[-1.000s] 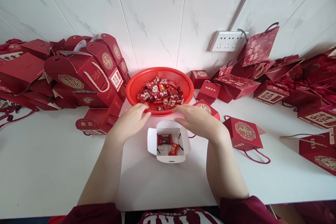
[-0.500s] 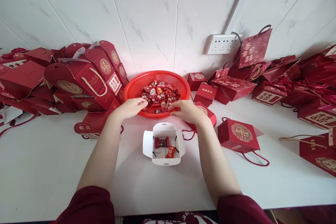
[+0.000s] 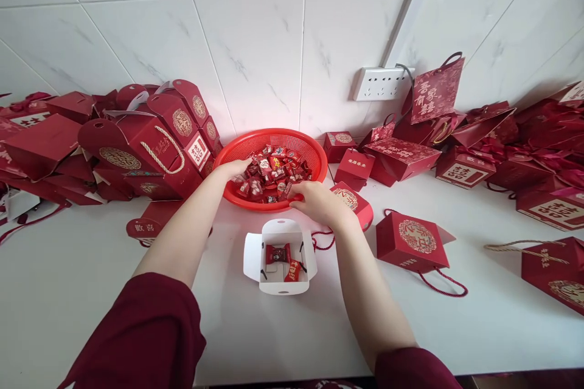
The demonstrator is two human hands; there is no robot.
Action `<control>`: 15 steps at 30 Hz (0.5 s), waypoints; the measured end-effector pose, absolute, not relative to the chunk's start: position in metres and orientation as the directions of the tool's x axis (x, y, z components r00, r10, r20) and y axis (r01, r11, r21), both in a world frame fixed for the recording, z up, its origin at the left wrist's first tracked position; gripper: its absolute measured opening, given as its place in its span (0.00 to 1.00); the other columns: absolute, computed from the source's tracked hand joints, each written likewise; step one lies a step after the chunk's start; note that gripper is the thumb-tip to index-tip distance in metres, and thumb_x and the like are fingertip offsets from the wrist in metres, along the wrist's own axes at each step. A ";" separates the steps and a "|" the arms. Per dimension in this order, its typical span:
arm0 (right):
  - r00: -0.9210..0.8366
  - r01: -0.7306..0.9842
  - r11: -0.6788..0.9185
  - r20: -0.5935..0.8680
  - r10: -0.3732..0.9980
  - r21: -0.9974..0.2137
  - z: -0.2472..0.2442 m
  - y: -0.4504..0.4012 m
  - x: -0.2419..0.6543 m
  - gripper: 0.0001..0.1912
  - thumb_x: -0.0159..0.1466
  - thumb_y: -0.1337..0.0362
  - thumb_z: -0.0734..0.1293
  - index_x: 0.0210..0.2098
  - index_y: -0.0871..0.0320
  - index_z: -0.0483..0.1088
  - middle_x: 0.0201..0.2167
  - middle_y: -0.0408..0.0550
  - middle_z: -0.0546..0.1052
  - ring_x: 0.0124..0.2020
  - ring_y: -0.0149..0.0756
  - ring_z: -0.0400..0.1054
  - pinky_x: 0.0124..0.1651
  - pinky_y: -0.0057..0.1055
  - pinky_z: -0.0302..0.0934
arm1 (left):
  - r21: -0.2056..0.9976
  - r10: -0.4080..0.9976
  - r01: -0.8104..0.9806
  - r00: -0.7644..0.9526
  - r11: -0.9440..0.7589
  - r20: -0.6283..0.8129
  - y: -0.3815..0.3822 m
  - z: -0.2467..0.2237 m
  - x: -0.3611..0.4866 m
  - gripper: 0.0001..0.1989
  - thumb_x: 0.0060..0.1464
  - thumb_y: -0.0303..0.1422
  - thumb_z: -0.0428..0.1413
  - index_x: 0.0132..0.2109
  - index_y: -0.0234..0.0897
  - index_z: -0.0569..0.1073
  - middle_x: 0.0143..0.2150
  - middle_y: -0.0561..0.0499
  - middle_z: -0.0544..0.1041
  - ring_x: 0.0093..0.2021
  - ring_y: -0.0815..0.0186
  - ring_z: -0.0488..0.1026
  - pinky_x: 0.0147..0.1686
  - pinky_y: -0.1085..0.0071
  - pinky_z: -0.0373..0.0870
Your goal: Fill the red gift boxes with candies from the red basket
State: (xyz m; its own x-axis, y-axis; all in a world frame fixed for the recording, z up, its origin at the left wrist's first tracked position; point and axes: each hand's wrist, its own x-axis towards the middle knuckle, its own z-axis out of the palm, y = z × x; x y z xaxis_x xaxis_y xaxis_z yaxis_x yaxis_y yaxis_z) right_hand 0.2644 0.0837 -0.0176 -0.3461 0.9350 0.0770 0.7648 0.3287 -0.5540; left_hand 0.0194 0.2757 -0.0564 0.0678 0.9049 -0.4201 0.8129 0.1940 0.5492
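A red perforated basket (image 3: 219, 161) of wrapped candies (image 3: 276, 165) stands against the tiled wall. My left hand (image 3: 233, 169) is over its left side, fingers stretched out and touching or just above the candies. At the front right rim is my right hand (image 3: 314, 199), its thumb and forefinger apart with red showing between them; no candy can be made out in its grip. In front of the basket, an opened box with white flaps (image 3: 285, 287) holds a dark red candy (image 3: 277, 254) and a brighter red one (image 3: 292, 270).
Red gift boxes (image 3: 132, 140) are stacked at the left. More boxes (image 3: 401, 158) and a red bag (image 3: 435, 91) stand at the right, below and beside a white power strip (image 3: 381, 84). A roped box (image 3: 413, 242) lies right of my right forearm.
My left hand has moved farther over the candies at the basket's left. My right hand has shifted slightly left and inward at the rim. The camera view has tilted a little.
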 end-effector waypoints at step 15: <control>-0.352 0.759 0.336 0.083 0.932 -0.558 -0.022 0.086 0.264 0.07 0.63 0.69 0.65 0.37 0.56 0.75 0.40 0.47 0.78 0.41 0.37 0.70 0.40 0.29 0.60 | 0.578 0.891 0.769 0.024 0.273 -0.453 0.273 -0.060 0.024 0.17 0.63 0.38 0.55 0.55 0.34 0.71 0.53 0.44 0.73 0.49 0.59 0.74 0.47 0.57 0.75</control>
